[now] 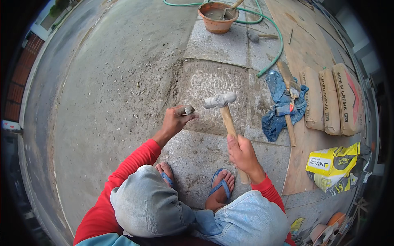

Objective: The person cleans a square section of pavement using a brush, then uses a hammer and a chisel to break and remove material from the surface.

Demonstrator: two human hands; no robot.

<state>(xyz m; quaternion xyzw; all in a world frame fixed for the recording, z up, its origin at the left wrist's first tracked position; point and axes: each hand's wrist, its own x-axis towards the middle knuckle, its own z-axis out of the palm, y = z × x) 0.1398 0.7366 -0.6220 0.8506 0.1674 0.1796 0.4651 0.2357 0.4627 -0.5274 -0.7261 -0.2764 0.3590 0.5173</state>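
Observation:
My right hand (245,155) is closed round the wooden handle of a hammer (221,100), its grey head raised over the ground. To its left, my left hand (175,121) grips a short grey metal chisel (188,110), seen nearly end on; most of it is hidden by the fingers. The hammer head and chisel are apart. Below both tools lies a rough, chipped square of mortar bed (213,78) with pale scraped patches, set among grey paving tiles (215,46).
A mortar bucket (217,25) with a trowel stands ahead, near a green hose (280,41) and a mallet (253,37). Blue cloth (273,126) with brushes and a wooden-handled tool lies right, before cement bags (331,98) and a yellow bag (328,167). Grit covers the concrete (106,98) left.

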